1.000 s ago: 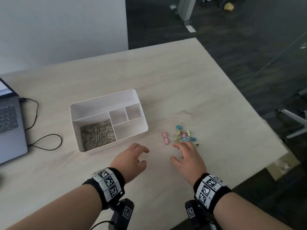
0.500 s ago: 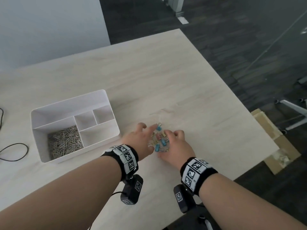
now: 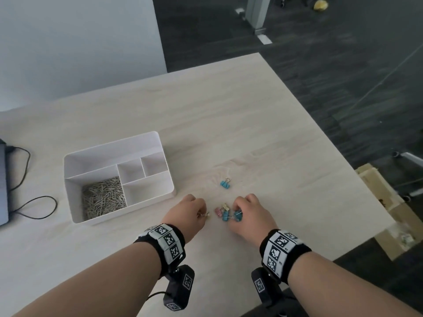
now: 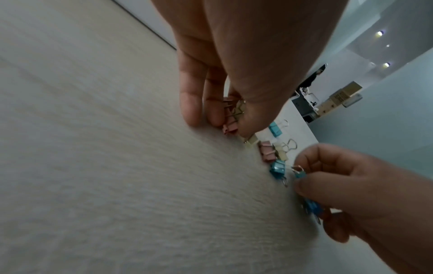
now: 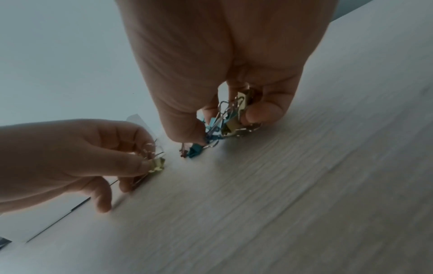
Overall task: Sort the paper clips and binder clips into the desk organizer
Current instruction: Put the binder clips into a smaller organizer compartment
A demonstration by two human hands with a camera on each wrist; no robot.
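Pastel binder clips (image 3: 223, 212), pink, cream and blue, lie bunched on the near part of the wooden desk (image 3: 251, 124), just right of the white desk organizer (image 3: 160, 143). One blue clip (image 3: 225, 183) sits apart, a little farther off. The right hand (image 3: 248, 213) curls over the right side of the bunch, thumb and fingers pinching several clips together, so a handful can probably go across in one trip. The left hand (image 3: 186, 212) pinches a cream clip (image 5: 158, 164) and a pink one by its thumb and fingertips, low on the desk, likely gathering its own share. Silver paper clips (image 3: 103, 197) already fill the near-left compartment of the organizer, while the near-right compartment beside it and the two small ones behind show nothing inside; that open near-right one seems the natural home for the binder clips. At the far left a dark cable (image 3: 29, 202) loops beside a laptop edge (image 3: 3, 186).
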